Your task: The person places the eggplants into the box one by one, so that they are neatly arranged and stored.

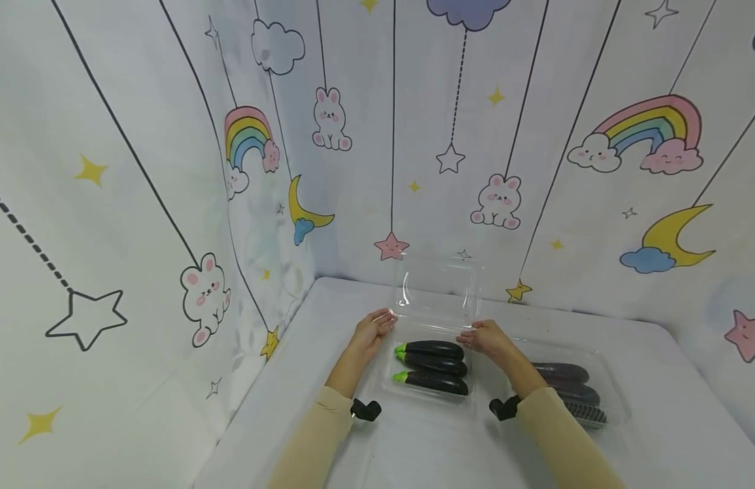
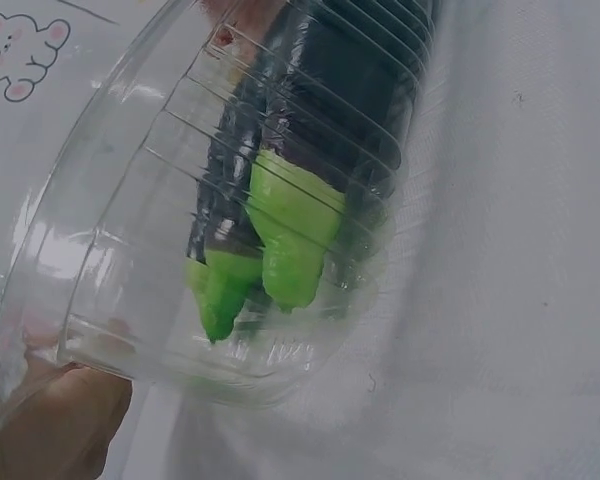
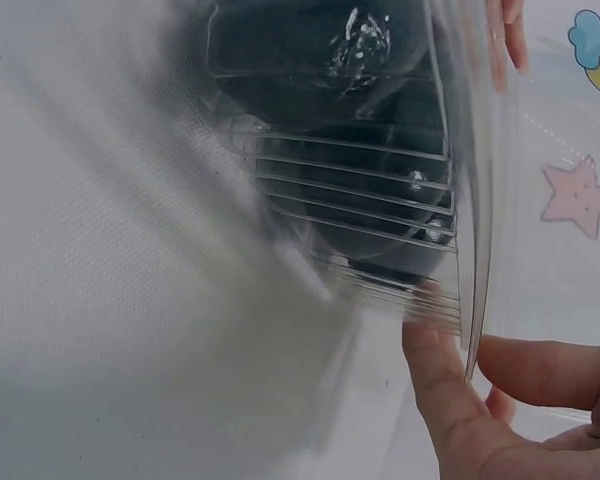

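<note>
A clear plastic clamshell box (image 1: 386, 389) stands on the table with its lid (image 1: 435, 292) raised at the back. Three dark eggplants (image 1: 434, 382) with green caps lie in it side by side; two of the green caps (image 2: 295, 230) show through its ribbed wall in the left wrist view. My left hand (image 1: 371, 331) grips the box at its back left corner, though the left wrist view shows only part of that hand. At the back right corner, my right hand (image 1: 484, 337) pinches the rim between thumb (image 3: 540, 370) and fingers.
Right of the box, partly behind my right forearm, lies a clear tray (image 1: 618, 390) holding dark eggplants (image 1: 560, 371) and a black ridged object (image 1: 588, 412) of unclear kind. A white cloth covers the table (image 1: 426, 448). Patterned curtains (image 1: 365, 190) hang behind and at the left.
</note>
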A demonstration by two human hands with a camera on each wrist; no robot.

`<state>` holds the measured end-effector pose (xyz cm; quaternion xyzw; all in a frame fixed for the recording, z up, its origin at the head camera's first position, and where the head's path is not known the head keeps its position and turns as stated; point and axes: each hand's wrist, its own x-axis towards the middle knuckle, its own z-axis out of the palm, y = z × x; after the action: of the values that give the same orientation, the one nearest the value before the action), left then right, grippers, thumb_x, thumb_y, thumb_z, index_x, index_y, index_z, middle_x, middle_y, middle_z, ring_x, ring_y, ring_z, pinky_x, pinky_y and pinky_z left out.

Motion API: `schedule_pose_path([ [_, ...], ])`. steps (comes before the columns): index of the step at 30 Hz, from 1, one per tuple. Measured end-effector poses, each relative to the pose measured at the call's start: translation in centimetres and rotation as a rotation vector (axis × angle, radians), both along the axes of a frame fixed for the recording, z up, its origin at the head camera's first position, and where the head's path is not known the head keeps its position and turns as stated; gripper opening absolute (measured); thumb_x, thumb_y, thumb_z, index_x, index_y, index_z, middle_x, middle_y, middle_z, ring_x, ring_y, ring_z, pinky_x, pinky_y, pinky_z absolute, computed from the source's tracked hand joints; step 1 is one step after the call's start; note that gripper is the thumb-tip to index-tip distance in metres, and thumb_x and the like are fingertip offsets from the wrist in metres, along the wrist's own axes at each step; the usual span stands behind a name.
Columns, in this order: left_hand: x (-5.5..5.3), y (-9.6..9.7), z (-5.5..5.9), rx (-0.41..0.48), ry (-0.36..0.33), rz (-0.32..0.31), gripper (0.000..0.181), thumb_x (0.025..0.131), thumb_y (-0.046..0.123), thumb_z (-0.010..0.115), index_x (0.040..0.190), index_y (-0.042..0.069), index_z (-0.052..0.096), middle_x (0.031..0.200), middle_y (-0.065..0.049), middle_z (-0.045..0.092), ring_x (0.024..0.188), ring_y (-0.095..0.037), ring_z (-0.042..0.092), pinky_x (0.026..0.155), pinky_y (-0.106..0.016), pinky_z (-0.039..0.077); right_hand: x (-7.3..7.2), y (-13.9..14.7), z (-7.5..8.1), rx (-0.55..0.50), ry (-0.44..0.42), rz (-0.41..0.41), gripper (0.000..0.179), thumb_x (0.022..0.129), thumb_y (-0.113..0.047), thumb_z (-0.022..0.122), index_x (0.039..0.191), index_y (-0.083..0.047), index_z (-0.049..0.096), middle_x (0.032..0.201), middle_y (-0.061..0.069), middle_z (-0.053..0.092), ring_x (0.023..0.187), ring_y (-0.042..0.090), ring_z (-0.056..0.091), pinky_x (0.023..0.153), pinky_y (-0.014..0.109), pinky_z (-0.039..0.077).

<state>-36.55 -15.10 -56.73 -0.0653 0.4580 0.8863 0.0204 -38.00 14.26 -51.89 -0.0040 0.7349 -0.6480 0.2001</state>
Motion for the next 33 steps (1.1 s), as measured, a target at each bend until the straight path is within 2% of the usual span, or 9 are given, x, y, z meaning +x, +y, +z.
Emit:
schedule_pose_path([
  [4,-0.14,-0.04,-0.28,0.0,0.006,0.008,0.051,0.098,-0.025,0.035,0.149,-0.019,0.034,0.157,-0.04,0.033,0.146,-0.042,0.043,0.124,-0.045,0.033,0.02,0.11,-0.04,-0.016,0.017,-0.004,0.05,0.092,0.021,0.035,0.139,0.019,0.02,0.14,0.052,0.04,0.119,0.044,0.067,0.087,0.032,0.062],
  [12,-0.07,-0.02,-0.21,0.012,0.018,0.01,0.05,0.098,-0.024,0.039,0.148,-0.02,0.033,0.155,-0.039,0.038,0.148,-0.043,0.039,0.122,-0.043,0.036,0.26,0.14,-0.07,-0.034,-0.006,-0.024,0.05,0.098,0.017,0.037,0.142,0.01,0.013,0.146,0.051,0.036,0.13,0.048,0.058,0.083,0.026,0.06],
  [17,0.08,-0.05,-0.3,0.017,0.024,0.024,0.047,0.097,-0.025,0.039,0.144,-0.02,0.037,0.152,-0.04,0.042,0.146,-0.043,0.042,0.122,-0.044,0.036,0.25,0.29,-0.12,-0.031,-0.007,-0.008,0.055,0.101,0.015,0.037,0.147,0.013,0.008,0.147,0.049,0.036,0.125,0.04,0.065,0.081,0.025,0.058],
  [22,0.14,-0.19,-0.22,0.05,0.015,0.014,0.047,0.096,-0.027,0.036,0.142,-0.018,0.038,0.153,-0.039,0.041,0.15,-0.047,0.033,0.124,-0.044,0.034,0.06,0.36,-0.25,-0.061,-0.008,0.013,0.059,0.098,0.018,0.036,0.148,0.019,0.005,0.145,0.051,0.036,0.121,0.04,0.067,0.082,0.027,0.058],
  [27,0.21,-0.32,-0.15,0.052,0.004,0.018,0.046,0.096,-0.027,0.036,0.14,-0.018,0.039,0.152,-0.038,0.042,0.149,-0.047,0.036,0.123,-0.044,0.035,-0.06,0.36,-0.19,-0.043,-0.014,0.016,0.054,0.096,0.02,0.037,0.142,0.018,0.011,0.139,0.05,0.041,0.125,0.044,0.063,0.085,0.031,0.058],
  [33,0.12,-0.25,-0.2,0.05,-0.005,0.023,0.04,0.096,-0.026,0.038,0.133,-0.013,0.044,0.149,-0.038,0.045,0.147,-0.046,0.039,0.121,-0.043,0.038,0.14,0.76,0.32,0.046,-0.005,0.054,0.044,0.096,0.018,0.043,0.135,0.016,0.022,0.127,0.039,0.051,0.125,0.044,0.063,0.097,0.041,0.057],
])
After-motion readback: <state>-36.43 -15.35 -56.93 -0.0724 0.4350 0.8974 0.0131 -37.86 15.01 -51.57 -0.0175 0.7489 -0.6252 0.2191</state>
